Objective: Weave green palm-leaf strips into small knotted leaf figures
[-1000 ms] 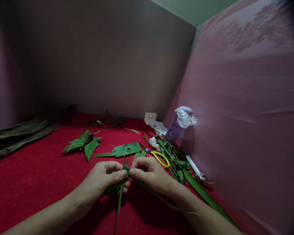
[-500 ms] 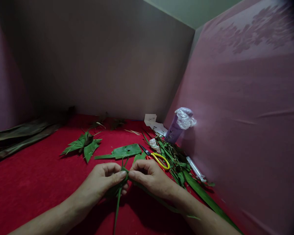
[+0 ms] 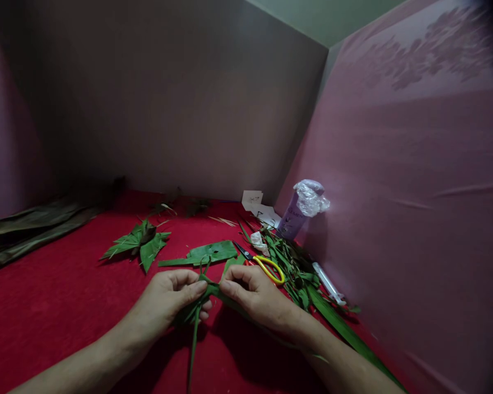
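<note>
Low in the middle of the view, my left hand [image 3: 168,301] and my right hand [image 3: 257,295] meet over the red cloth [image 3: 57,306]. Both pinch a folded green leaf strip [image 3: 195,328] between thumb and fingers, thumbs nearly touching. A long narrow end of the strip hangs down toward me, and thin tips stick up between my hands. Scissors with yellow handles [image 3: 267,265] lie just beyond my right hand.
A folded leaf star [image 3: 142,243] and a flat cut leaf piece [image 3: 207,253] lie further back. Loose leaf scraps [image 3: 299,273] pile at the right by a purple bottle [image 3: 296,216], white papers [image 3: 258,205] and a clear tube [image 3: 326,282]. Long dry leaves [image 3: 28,230] lie at left. Pink walls close in.
Both hands have shifted slightly away from me with the leaf strip, still pinching it. Everything else lies as before.
</note>
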Demonstrator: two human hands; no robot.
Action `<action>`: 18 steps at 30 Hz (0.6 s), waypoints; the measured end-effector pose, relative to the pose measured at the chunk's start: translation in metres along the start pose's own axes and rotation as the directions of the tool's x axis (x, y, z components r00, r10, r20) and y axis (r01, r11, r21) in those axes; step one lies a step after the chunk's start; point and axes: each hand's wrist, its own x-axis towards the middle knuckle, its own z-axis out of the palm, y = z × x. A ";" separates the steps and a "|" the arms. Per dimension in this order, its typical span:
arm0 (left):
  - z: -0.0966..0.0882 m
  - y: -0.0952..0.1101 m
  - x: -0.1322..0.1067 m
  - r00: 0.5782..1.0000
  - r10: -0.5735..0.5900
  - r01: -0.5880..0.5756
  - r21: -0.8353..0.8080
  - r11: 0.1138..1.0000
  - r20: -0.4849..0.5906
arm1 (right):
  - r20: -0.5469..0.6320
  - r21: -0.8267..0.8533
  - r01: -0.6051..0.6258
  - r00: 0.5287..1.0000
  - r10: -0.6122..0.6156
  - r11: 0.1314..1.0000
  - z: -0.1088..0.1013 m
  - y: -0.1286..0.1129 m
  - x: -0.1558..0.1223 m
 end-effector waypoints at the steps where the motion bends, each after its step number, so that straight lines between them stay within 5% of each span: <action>1: 0.000 -0.001 0.000 1.000 0.006 -0.006 -0.007 1.000 0.001 | 0.003 -0.009 0.010 1.000 -0.010 1.000 -0.001 -0.001 0.000; 12: -0.006 -0.002 0.004 1.000 -0.012 0.013 -0.034 0.999 0.026 | -0.022 -0.059 0.058 0.998 -0.059 0.997 -0.001 0.001 0.001; 18: -0.009 0.002 -0.001 0.999 0.024 -0.023 -0.042 0.999 0.021 | -0.024 -0.113 0.249 0.967 -0.253 0.962 -0.010 -0.008 -0.001</action>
